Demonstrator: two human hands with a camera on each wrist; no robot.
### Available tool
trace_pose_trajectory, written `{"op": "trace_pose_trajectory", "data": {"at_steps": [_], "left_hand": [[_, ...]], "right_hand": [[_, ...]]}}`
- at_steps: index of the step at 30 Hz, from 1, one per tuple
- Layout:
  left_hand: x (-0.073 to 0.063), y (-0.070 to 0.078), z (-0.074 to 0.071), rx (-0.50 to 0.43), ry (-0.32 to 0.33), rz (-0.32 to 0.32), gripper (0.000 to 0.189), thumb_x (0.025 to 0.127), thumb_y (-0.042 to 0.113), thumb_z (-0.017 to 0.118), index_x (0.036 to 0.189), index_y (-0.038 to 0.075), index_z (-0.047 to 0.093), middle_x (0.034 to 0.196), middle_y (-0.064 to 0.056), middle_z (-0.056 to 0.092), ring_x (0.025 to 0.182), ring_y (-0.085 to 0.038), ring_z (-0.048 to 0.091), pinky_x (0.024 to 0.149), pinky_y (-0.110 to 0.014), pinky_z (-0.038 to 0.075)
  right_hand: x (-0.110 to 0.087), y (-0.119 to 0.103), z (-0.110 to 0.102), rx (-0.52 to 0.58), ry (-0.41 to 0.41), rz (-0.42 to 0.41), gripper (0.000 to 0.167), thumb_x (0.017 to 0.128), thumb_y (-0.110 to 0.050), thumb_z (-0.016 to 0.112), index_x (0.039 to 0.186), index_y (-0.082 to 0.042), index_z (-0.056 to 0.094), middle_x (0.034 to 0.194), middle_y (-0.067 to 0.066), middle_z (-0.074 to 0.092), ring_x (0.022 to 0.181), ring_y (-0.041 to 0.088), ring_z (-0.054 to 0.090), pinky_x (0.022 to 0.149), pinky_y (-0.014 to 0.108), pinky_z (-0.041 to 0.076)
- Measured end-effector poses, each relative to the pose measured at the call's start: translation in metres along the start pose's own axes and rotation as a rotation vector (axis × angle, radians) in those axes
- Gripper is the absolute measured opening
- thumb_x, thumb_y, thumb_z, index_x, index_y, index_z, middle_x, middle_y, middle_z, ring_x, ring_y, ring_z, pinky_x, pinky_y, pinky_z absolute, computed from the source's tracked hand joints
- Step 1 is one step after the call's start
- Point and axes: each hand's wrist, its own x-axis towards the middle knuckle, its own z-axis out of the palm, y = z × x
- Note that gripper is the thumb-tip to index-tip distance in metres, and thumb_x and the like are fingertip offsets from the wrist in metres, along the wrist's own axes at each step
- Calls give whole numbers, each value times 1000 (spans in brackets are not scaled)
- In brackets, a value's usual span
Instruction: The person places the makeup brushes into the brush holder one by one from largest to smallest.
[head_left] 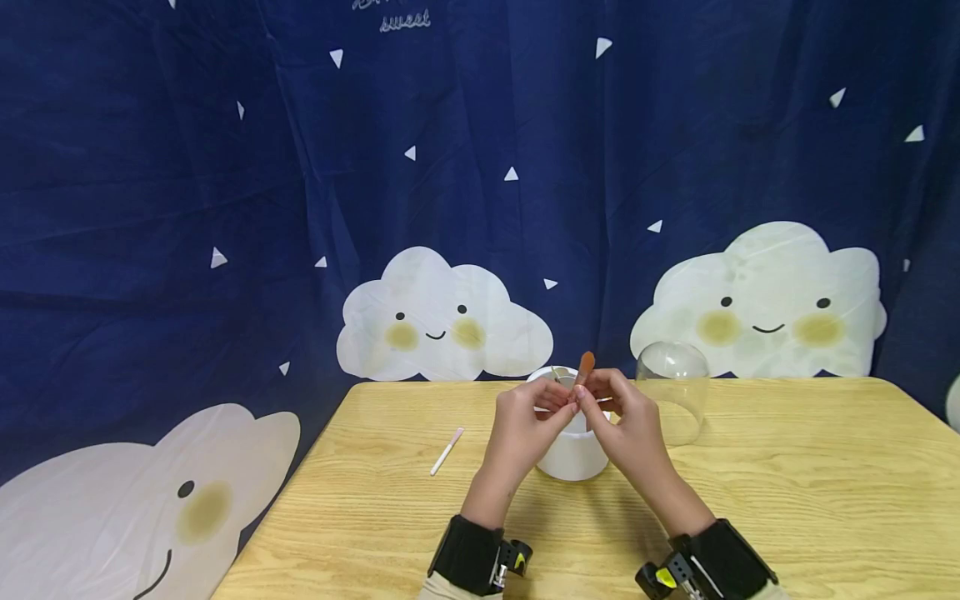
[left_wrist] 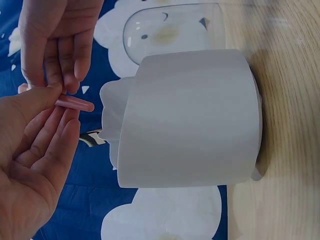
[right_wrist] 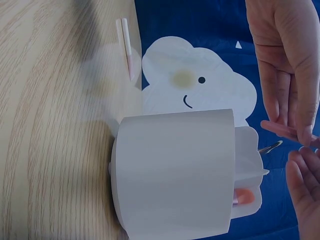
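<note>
A makeup brush (head_left: 586, 365) with an orange-brown tip and a pink handle (left_wrist: 75, 103) is raised over a white round holder (head_left: 573, 458). My left hand (head_left: 519, 429) pinches its handle between thumb and fingers. From the other side, my right hand (head_left: 628, 421) pinches the brush near the bristles, thumb to thumb with the left. In the right wrist view, another orange-tipped brush (right_wrist: 244, 196) stands inside the holder. A thin metallic tool (left_wrist: 94, 137) also sticks out past its scalloped inner divider (right_wrist: 248, 155). Fingers partly cover the brush's middle.
A clear dome cover (head_left: 686, 400) stands on the wooden table (head_left: 787, 483), just right of the holder. Left of the hands lies a slim white stick with a pink end (head_left: 447, 452). A dark blue curtain (head_left: 465, 208) with clouds hangs behind the table.
</note>
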Motion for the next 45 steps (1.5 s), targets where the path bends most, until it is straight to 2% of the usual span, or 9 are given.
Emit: {"op": "trace_pose_trajectory", "data": {"at_steps": [9,12,15,19,24,29,35,40,45], "left_hand": [[0,0,-1,0,-13,3,12,88,10,80,96,5,73,86,-5,76,76,-9,72,66,-14,55],[0,-1,-3,3,-7,-18,13,87,11,80,96,5,73,87,-5,76,77,-9,72,68,-14,55],[1,-2,-7,5,23,-45,13,87,10,80,96,4,73,87,-5,76,78,-10,71,68,-16,55],[2,-4,-13,20,97,-84,12,85,5,80,94,3,73,84,-6,75,76,-14,71,67,-18,56],[3,-12,-19,62,162,-143,11,84,4,81,91,2,73,82,-5,73,75,-15,71,67,-19,56],[2,-21,-22,71,148,-202,14,83,6,82,92,1,72,84,-9,72,78,-19,71,68,-21,57],[-1,-30,-22,85,127,-203,16,81,2,82,92,-3,73,83,-12,72,80,-25,73,69,-28,60],[-2,-34,-20,112,83,-213,15,81,1,81,93,-4,74,82,-12,73,76,-21,72,70,-25,59],[-2,-34,-20,135,52,-222,15,82,1,80,96,-3,75,83,-11,74,74,-19,71,70,-27,59]], "right_hand": [[0,-1,-1,-4,-3,18,7,93,-1,70,99,-4,67,89,5,71,79,6,65,66,14,54],[1,0,-2,-28,-1,28,9,93,-1,71,100,-2,67,91,5,72,79,7,66,68,13,53],[2,1,-5,-49,12,49,10,92,-1,71,102,-1,67,92,6,72,81,6,65,70,10,52],[4,2,-10,-46,30,82,10,93,-1,70,103,0,66,91,8,72,82,4,64,72,9,51],[7,1,-15,-40,47,103,10,95,-4,68,104,1,66,91,9,72,83,2,62,73,8,50],[10,1,-19,-66,84,117,12,94,-3,69,105,3,67,93,13,72,82,-1,62,72,6,49],[11,3,-21,-118,105,135,13,94,-4,70,104,4,66,92,13,73,79,2,62,72,5,48],[10,5,-22,-154,96,156,13,93,-5,71,103,2,67,91,12,72,78,8,64,69,5,47],[7,9,-20,-172,48,166,11,91,-3,71,101,2,68,88,12,72,77,16,66,65,9,48]]}}
